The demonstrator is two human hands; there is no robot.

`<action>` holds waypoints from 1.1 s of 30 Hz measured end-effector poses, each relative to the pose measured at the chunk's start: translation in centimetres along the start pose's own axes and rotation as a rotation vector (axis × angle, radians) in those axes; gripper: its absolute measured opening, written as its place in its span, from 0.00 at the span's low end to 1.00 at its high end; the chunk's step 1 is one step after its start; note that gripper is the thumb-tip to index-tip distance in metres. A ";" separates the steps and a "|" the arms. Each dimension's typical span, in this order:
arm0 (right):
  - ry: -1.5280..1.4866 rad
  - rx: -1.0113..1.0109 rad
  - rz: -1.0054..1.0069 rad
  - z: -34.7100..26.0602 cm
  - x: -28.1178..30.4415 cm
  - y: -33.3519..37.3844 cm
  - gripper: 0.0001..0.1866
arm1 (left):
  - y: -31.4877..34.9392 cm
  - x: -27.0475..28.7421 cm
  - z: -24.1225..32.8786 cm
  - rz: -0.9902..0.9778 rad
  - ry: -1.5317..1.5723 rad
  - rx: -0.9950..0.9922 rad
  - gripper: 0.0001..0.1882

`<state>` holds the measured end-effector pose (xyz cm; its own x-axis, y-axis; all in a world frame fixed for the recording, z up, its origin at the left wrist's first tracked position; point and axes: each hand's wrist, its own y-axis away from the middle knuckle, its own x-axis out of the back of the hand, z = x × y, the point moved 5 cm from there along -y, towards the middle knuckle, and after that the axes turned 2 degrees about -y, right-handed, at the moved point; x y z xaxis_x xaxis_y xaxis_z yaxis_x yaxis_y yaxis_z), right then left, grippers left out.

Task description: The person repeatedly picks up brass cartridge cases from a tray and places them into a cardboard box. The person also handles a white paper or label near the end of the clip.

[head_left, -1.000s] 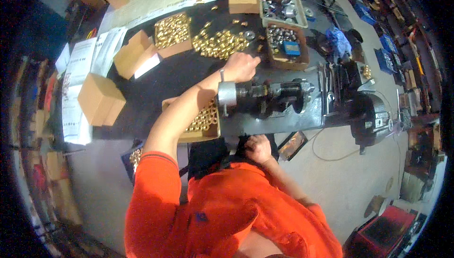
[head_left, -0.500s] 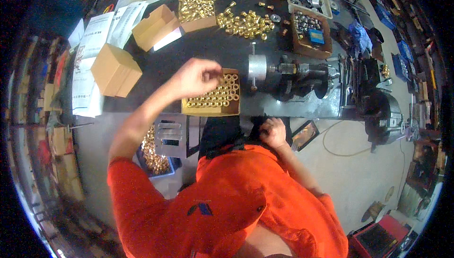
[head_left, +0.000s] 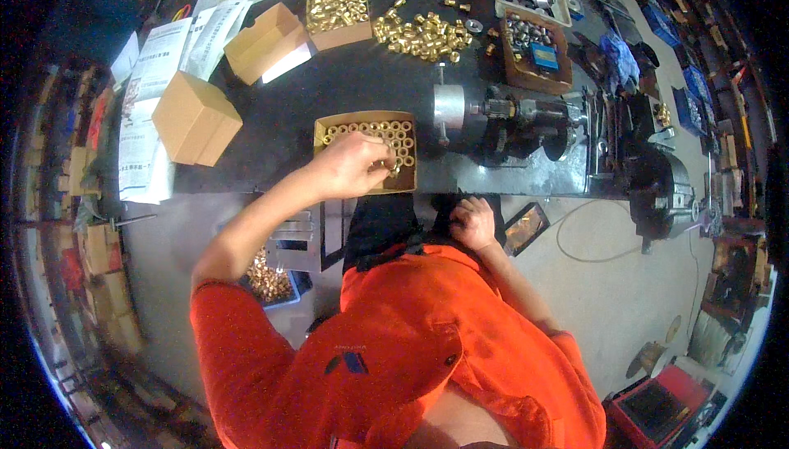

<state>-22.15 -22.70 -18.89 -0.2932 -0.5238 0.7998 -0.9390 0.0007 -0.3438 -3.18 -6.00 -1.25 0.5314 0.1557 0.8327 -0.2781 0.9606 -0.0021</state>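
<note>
My left hand (head_left: 358,163) reaches over the near part of an open cardboard box (head_left: 320,131) at the table's front edge. Its thumb and fingers are closed in a pinch, with a brass fitting (head_left: 394,173) at the fingertips, partly hidden by them. Rows of upright brass ring-shaped fittings (head_left: 398,134) fill the far and right parts of the box; my hand covers others. Down on my dark-trousered thigh lies my right hand (head_left: 474,224), its fingers curled in, with nothing visible in them.
Beyond the box lie a loose pile of brass fittings (head_left: 427,35) and a filled carton (head_left: 340,33). A metal chuck device (head_left: 448,108) stands right of the box. Two more cartons, one open (head_left: 265,42) and one closed-looking (head_left: 197,120), sit left.
My left hand has come down and nearer to me, from above the box's far side to its near part. The far rows of fittings now show. My right hand stays on my thigh.
</note>
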 end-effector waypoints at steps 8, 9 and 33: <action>0.013 -0.030 -0.039 0.2 -0.2 0.2 0.07 | -0.8 -1.6 1.0 0.043 -0.108 -0.157 0.05; 0.021 -0.051 -0.076 0.4 -0.4 0.4 0.08 | -0.8 -1.8 1.1 0.052 -0.121 -0.172 0.05; -0.010 -0.018 0.001 0.2 0.0 0.2 0.06 | -1.7 -3.2 0.0 0.031 -0.272 -0.257 0.08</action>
<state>-22.27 -22.90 -19.04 -0.2929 -0.5324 0.7942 -0.9418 0.0171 -0.3358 -4.40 -8.12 -3.96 0.2839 0.1519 0.9467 -0.0621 0.9882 -0.1399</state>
